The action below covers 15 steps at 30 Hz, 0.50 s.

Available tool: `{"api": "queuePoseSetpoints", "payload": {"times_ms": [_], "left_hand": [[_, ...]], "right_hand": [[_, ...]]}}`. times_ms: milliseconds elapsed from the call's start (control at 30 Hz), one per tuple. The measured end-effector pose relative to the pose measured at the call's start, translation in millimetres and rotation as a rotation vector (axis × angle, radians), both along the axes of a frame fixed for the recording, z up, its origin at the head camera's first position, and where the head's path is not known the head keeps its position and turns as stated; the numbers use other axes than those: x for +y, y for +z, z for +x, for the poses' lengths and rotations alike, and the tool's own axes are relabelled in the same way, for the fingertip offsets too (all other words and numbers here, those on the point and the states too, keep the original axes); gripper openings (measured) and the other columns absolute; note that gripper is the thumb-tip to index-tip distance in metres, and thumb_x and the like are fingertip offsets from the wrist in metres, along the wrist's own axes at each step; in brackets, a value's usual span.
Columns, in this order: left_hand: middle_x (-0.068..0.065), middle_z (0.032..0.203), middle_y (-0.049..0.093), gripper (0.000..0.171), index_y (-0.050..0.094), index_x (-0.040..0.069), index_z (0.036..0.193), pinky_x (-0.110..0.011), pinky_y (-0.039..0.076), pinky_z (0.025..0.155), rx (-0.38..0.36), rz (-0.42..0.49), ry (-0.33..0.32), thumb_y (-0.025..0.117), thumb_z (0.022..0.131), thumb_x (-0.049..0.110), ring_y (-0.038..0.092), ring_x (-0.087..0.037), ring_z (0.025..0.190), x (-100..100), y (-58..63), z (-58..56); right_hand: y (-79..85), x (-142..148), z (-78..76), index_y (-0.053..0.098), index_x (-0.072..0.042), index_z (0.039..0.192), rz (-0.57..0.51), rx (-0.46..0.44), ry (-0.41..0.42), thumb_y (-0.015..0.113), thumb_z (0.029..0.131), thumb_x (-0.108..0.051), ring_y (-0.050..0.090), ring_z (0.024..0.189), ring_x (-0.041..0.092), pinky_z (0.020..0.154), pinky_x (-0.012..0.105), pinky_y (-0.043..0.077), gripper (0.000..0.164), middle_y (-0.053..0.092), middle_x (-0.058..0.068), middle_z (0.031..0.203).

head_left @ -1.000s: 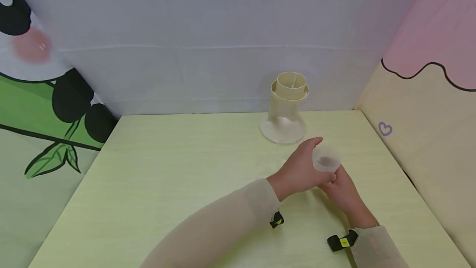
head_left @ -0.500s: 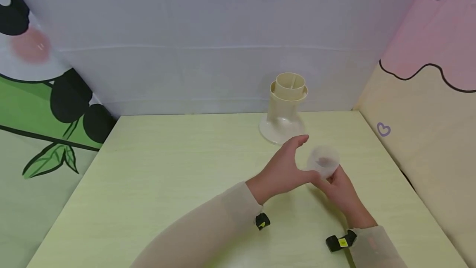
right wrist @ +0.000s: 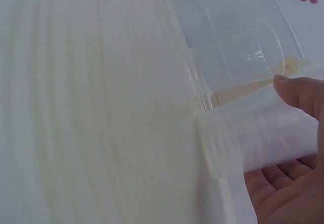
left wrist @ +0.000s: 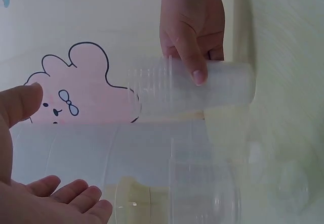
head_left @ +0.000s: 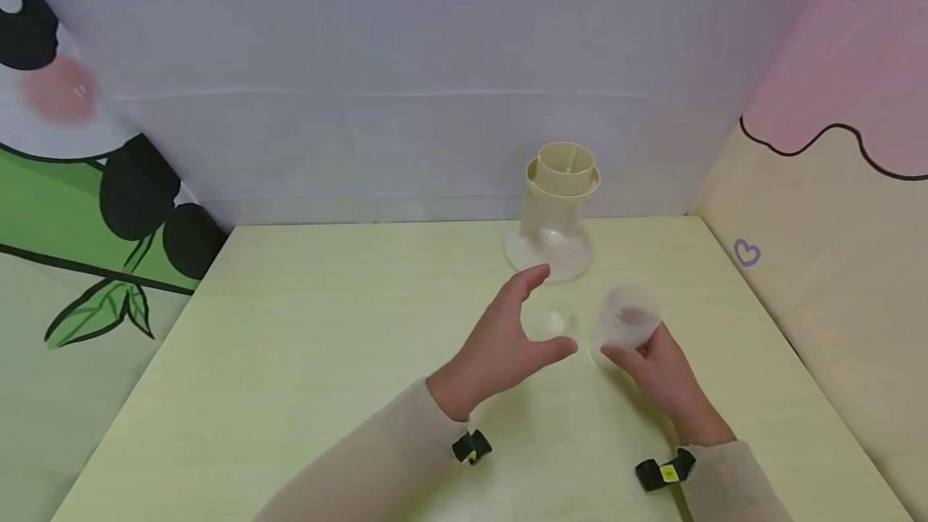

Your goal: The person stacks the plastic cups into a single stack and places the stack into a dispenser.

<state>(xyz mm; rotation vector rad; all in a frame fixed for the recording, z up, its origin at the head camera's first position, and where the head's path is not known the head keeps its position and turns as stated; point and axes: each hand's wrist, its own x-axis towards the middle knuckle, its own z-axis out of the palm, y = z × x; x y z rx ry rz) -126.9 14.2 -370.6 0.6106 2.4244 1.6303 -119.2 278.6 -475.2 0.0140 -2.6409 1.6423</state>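
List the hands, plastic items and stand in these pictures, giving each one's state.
Left hand: thumb and fingers apart, holding nothing.
Right hand: gripping the translucent cup.
Translucent cup: held; contents, if any, unclear.
Clear plastic container: on the table, unheld.
Cream stand: upright, top open.

In my head view, a pale tabletop (head_left: 304, 304) fills the lower frame. Right of centre, it carries a cream holder (head_left: 553, 208) and a clear cup (left wrist: 205, 191).

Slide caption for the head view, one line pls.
Right grip holds a translucent container; left grip is open beside it, with a cream stand farther back on the pale table.
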Motion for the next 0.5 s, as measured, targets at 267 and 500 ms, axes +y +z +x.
{"api": "queuePoseSetpoints", "payload": {"times_ms": [267,500], "left_hand": [[0.013,0.159,0.035,0.09,0.033,0.022,0.16,-0.046,0.034,0.118,0.05,-0.034,0.06,0.084,0.087,0.033,0.032,-0.013,0.148,-15,-13.7,0.4],[0.009,0.16,0.037,0.089,0.034,0.02,0.16,-0.048,0.034,0.118,0.008,0.005,0.127,0.085,0.087,0.032,0.033,-0.019,0.149,-27,-24.9,-1.6]], "right_hand": [[1.2,2,-0.6,0.035,0.0,0.149,-0.003,-0.004,-0.005,0.078,0.095,-0.022,0.046,0.137,0.037,0.099,0.016,0.041,0.072,0.049,0.023,0.146],[0.6,2,0.0,0.036,0.0,0.148,-0.018,-0.002,0.004,0.078,0.095,-0.02,0.047,0.136,0.037,0.092,0.008,0.039,0.071,0.049,0.023,0.145]]}}
